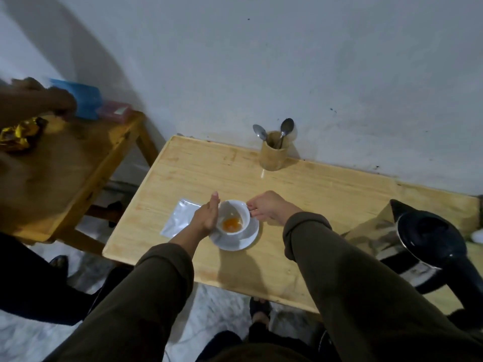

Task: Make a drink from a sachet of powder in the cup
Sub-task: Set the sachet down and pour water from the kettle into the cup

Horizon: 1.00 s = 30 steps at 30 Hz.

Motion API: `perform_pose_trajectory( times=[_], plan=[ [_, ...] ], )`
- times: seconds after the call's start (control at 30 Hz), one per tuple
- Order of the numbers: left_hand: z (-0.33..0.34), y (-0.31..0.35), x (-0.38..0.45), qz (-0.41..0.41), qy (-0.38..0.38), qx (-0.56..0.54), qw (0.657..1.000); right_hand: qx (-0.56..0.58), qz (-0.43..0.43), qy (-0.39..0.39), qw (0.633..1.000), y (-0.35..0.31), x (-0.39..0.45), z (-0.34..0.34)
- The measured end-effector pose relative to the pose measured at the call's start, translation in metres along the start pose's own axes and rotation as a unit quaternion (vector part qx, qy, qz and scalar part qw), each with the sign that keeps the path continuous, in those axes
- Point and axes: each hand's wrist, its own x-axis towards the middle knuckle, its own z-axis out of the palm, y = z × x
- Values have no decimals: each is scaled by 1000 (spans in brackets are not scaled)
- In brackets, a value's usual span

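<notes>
The right hand (pixel 271 206) is making the working grip: its fingertips are pinching the handle of the white cup (pixel 233 216), closed on it, with the handle pointing out to the person's right. The left hand (pixel 207 215) is lying flat and open against the cup's left wall, fingers straight and pointing away toward the wall, holding nothing, only steadying. So the cup is sitting directly between the two hands, touching both, and tilting a little on its saucer (pixel 235 240).

Inside the cup, orange powder (pixel 231 224) is lying in a small heap at the bottom, apparently still dry.

Just beyond the left hand, the silver sachet (pixel 180 218) is lying flat on the bench (pixel 326 205), partly under the wrist.

The next step looks like adding water, and that turns on the kettle (pixel 428 244): it is standing well apart to the right, at the bench's edge, nearer the right hand. Two spoons (pixel 274 133) are standing in a wooden holder (pixel 273 156) by the wall, straight ahead of the cup, for stirring.
</notes>
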Motion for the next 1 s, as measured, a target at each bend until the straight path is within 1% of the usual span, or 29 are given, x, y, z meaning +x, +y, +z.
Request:
perform_pose_trajectory(
  times=[0.07, 0.17, 0.23, 0.37, 0.5, 0.6, 0.7, 0.77, 0.83, 0.9, 1.0],
  plan=[
    [-4, -1, -2, 1, 4, -37, 999, 0, -22, 9, 1000, 4, -5, 2],
    [-11, -2, -15, 5, 4, -58, 998, 49, -40, 31, 998, 11, -21, 7],
    [-13, 0, -34, 17, 1, -34, 999, 63, -53, 32, 996, 18, -35, 14],
    [-8, -19, -50, 45, 9, 42, 998, 83, -64, 37, 994, 35, -51, 28],
    [1, -36, -58, 107, 28, 127, 986, 92, -75, 41, 992, 51, -56, 40],
    [7, -38, -61, 113, 38, 127, 985, 114, -70, 43, 990, 55, -58, 42],
    [11, -38, -62, 102, 44, 122, 986, 78, -75, 55, 993, 53, -69, 39],
    [16, -38, -61, 94, 61, 107, 988, 30, -93, 91, 991, 53, -86, 32],
    [24, -38, -62, 90, 86, 95, 988, -5, -138, 161, 977, 54, -107, 21],
    [35, -39, -65, 89, 113, 89, 986, -15, -206, 259, 944, 59, -128, 8],
    [49, -38, -71, 88, 152, 58, 983, -50, -282, 399, 871, 78, -153, -17]
  ],
)
